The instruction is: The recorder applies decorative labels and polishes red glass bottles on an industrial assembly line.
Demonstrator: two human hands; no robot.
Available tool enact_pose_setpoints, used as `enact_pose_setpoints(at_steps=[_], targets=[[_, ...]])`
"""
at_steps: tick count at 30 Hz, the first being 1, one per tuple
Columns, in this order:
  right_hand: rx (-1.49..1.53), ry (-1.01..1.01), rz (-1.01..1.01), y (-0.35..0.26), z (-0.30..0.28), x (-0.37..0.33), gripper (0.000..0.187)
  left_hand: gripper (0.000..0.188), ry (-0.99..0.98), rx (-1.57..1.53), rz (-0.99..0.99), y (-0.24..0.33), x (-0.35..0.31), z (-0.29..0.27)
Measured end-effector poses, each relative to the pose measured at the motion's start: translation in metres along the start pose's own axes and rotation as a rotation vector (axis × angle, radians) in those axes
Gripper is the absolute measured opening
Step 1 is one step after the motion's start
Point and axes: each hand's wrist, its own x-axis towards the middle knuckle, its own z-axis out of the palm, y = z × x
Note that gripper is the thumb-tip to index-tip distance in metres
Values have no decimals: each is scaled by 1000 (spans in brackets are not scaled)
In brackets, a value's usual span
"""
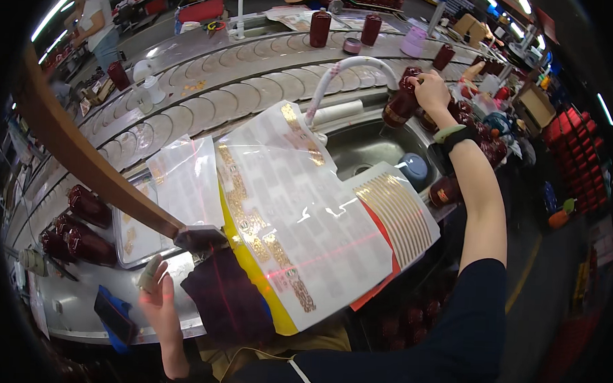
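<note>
At the far right edge of the sink [370, 144], the right hand [433, 94] has its fingers clasped around the top of a dark red bottle [398, 108]. A gold-toned label marks the lower part of this bottle, its lettering too small to read. Another dark red bottle [445, 191], at the sink's right edge, shows a gold, rounded label, also unreadable at this size.

To the left of the sink and closer to the person lies a broad white label sheet [305, 218], glossy and covered with pale rectangular blocks in rows. Gold patterned bands with small dark emblems run along its left side, and shorter gold pieces sit near its far end; any print is too fine to make out. A striped sheet [395, 215] with tan-gold bars overlaps the sink's near edge, a red sheet [372, 288] showing below it. A yellow sheet [253, 267] edges out under the label sheet's left side.

Well left of the sink, the left hand [159, 301] is raised with its fingers partly bent beside a small grey-green piece [150, 274]; whether they grip it, I cannot tell. Farther left, several dark red bottles [92, 246] lie on the counter [80, 291].
</note>
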Motion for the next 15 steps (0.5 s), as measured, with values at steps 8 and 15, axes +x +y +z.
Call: enact_pose_setpoints(at_steps=[8, 15], targets=[[-128, -10, 47, 0, 84, 65, 37, 39, 162, 88, -72, -12, 2, -12], [-147, -129, 134, -34, 89, 87, 48, 39, 204, 147, -91, -15, 5, -3]])
